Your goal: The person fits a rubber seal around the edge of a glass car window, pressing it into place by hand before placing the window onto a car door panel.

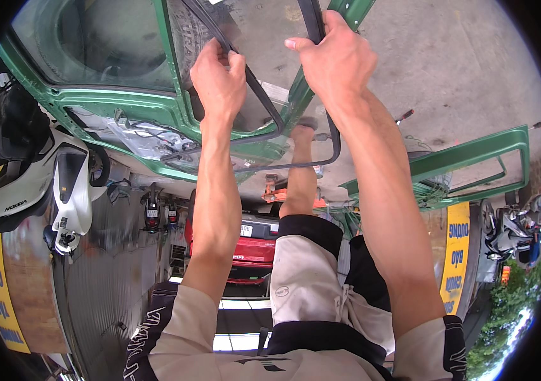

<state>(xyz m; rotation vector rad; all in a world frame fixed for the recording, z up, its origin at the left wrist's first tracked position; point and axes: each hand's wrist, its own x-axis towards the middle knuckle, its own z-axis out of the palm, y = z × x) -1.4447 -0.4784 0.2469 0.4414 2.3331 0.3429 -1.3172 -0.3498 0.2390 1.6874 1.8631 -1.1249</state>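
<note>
My left hand (pixel 219 79) is closed, its fingers pinching a long black rubber seal strip (pixel 264 93) beside the green vehicle door (pixel 114 101). The strip slants down from there and bends at a rounded corner. Over on the right, my right hand (pixel 341 63) has its fingers curled round another length of black strip, its thumb pointing left. That length drops past my wrist and curves left along the bottom in a loop. Whether both lengths are one piece I cannot tell. A green frame bar runs behind my right hand.
A separate green door frame (pixel 467 166) lies at the right on the concrete floor (pixel 448 70). A screwdriver-like tool (pixel 404 116) rests nearby. At the left stands a white motor scooter (pixel 70 184). Near my leg are an orange object (pixel 277 190) and a red car (pixel 245 247).
</note>
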